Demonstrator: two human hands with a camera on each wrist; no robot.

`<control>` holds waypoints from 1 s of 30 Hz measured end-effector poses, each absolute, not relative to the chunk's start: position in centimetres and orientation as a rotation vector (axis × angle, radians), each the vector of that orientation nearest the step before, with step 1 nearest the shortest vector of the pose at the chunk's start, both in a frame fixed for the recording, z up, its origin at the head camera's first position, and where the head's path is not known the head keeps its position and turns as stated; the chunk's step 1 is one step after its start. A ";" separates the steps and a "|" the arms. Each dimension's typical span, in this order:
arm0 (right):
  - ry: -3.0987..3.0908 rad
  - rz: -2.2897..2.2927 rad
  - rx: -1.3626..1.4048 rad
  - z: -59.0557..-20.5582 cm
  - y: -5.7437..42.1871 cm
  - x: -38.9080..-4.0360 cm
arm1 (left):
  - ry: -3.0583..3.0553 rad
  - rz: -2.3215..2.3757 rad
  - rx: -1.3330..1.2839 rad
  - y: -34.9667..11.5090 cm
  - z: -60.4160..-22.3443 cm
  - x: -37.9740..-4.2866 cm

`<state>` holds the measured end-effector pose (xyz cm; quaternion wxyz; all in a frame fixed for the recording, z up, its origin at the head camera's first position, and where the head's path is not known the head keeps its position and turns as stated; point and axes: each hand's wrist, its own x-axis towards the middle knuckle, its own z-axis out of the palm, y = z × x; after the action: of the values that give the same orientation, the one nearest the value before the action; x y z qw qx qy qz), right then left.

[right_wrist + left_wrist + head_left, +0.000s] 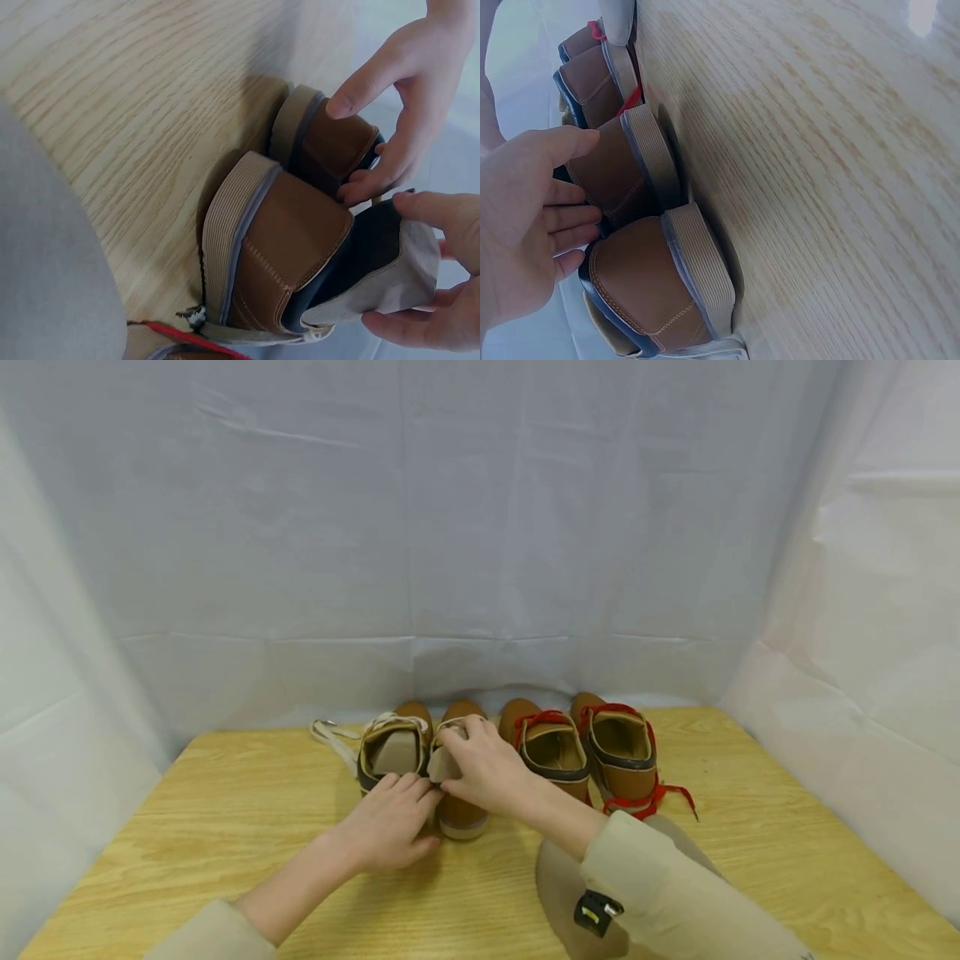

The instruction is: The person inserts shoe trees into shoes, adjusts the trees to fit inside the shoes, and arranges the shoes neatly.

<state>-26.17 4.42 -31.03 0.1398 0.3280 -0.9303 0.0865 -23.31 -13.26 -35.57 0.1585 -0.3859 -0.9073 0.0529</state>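
Observation:
In the head view, two brown shoes with off-white laces stand side by side, toes toward the back. My right hand (487, 768) is over the right one of them, the held shoe (292, 225). Its thumb and fingers pinch a beige flap, apparently the tongue (394, 277), at the shoe's opening. My left hand (393, 822) is at the heel end, its fingers close to the dark collar and its thumb spread away from them. Whether those fingertips press on the collar is unclear. Beside it stands the left shoe (641, 277), with a beige piece (395, 752) inside its opening.
Two similar brown shoes with red laces, one nearer (555, 752) and one at the far right (618, 747), stand to the right. A rounded grey-beige fabric item (558, 902) with a black clip lies under my right forearm. White sheeting (450, 527) encloses the wooden table (247, 802).

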 end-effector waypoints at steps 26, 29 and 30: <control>-2.647 -0.095 0.833 -31.3 3.1 -25.4 | -2.620 0.149 -1.112 -13.4 -35.4 -23.2; -2.662 -0.116 0.798 -31.3 3.5 -25.5 | -2.613 0.152 -1.107 -13.4 -35.5 -23.2; -2.668 -0.117 0.792 -31.2 3.6 -25.5 | -2.610 0.153 -1.105 -13.4 -35.5 -23.2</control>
<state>-25.50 3.58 -31.22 0.1773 0.2797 -0.9427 -0.0414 -23.24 -13.43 -35.48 0.1511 -0.3849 -0.9089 0.0532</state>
